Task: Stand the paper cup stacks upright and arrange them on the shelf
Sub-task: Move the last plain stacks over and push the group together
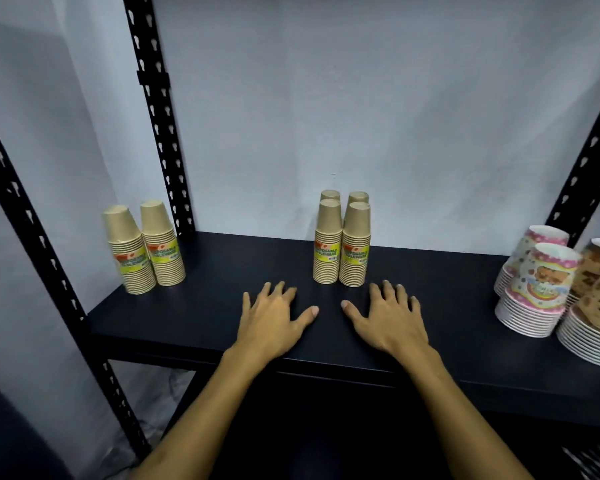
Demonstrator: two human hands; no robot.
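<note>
— Where are your hands?

— Both lie flat on the dark shelf [447, 289], palms down, near its front edge. My left hand [274, 317] has its fingers spread and straight, with nothing in it. My right hand [388, 320] is the same: fingers splayed, thumb pointing in toward the other thumb, holding nothing. The two thumbs are near each other but apart.

— And the cup stacks?

— Four brown paper cup stacks [342, 240] stand upright, mouths down, in a tight block just beyond my fingertips, between my two hands. Two are in front, side by side and touching, with yellow-green labels facing me; two more stand right behind them, only their tops showing. Neither hand touches them.

— Any others?

— Yes. Well off to the left of my left hand, by the back upright post [160, 133], a pair of brown cup stacks [142, 247] stands upright too, close together, the labels blurred.

— What lies on the other side?

— Far to the right of my right hand stand pink patterned cups [534, 289], stacked mouth up, and beside them, at the frame edge, brown patterned cups [593, 306], partly cut off.
</note>
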